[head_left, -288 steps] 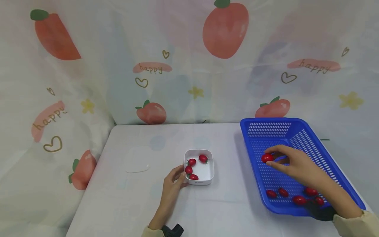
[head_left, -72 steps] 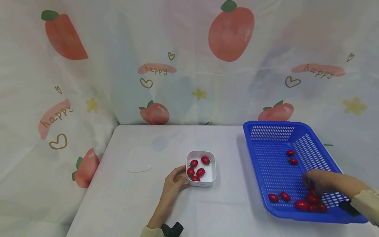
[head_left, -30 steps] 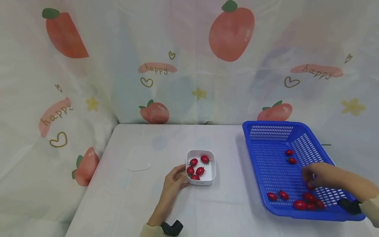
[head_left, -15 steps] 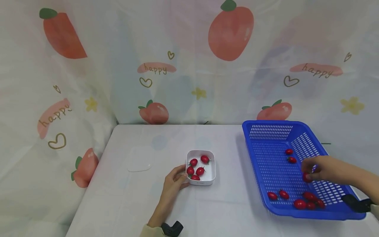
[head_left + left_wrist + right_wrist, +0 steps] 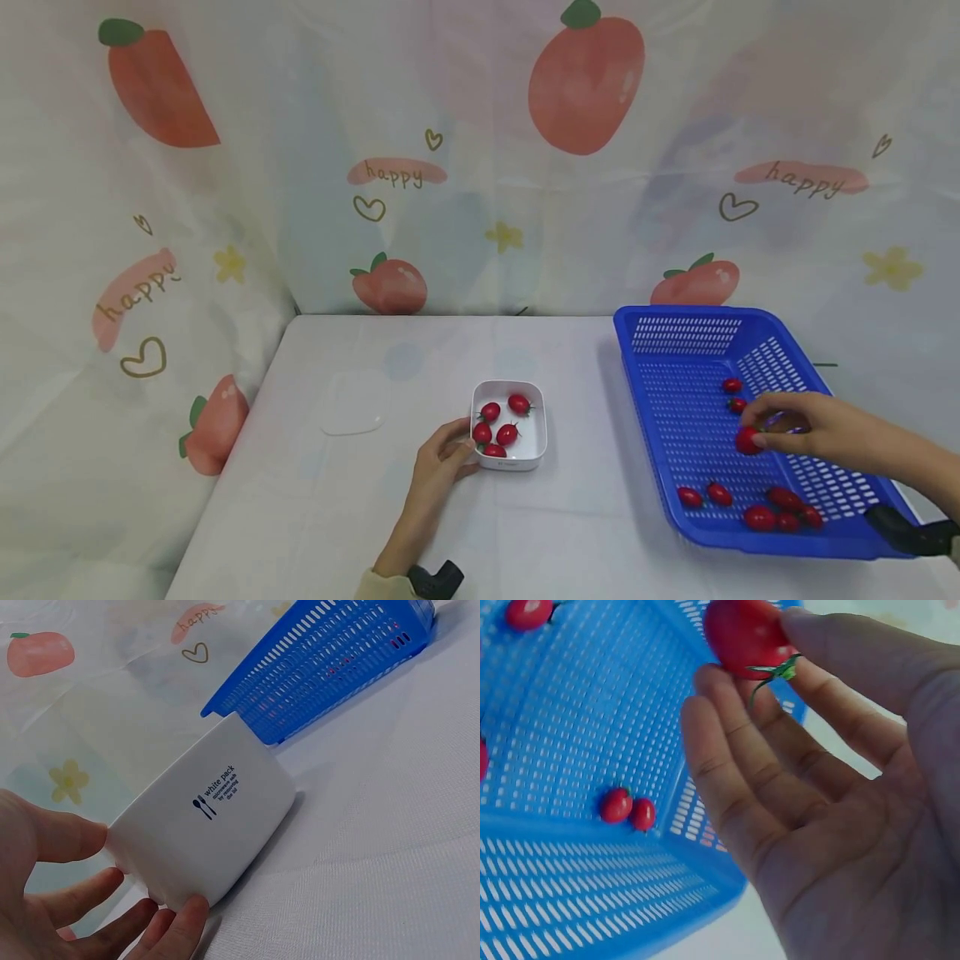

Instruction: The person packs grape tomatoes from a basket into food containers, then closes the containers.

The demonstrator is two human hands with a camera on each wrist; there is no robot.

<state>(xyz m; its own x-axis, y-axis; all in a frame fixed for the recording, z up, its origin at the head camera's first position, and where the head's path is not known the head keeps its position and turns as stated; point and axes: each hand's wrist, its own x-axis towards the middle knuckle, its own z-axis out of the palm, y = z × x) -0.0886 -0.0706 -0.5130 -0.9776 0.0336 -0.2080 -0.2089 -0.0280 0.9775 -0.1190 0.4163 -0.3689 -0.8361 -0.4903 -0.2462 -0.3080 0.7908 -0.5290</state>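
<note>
The right hand (image 5: 795,421) pinches a small red cherry tomato (image 5: 747,440) above the blue slotted plastic basket (image 5: 697,333); the white rectangular plastic tub (image 5: 534,450), well left of that grip, is steadied on the counter by the left hand's (image 5: 438,467) curled fingers.

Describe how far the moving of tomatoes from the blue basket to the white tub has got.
Done: five tomatoes lie in the white tub, which the left hand steadies. In hand: the right hand pinches one tomato above the blue basket. Left: about seven tomatoes remain inside, two near the far end and five near the front.
</note>
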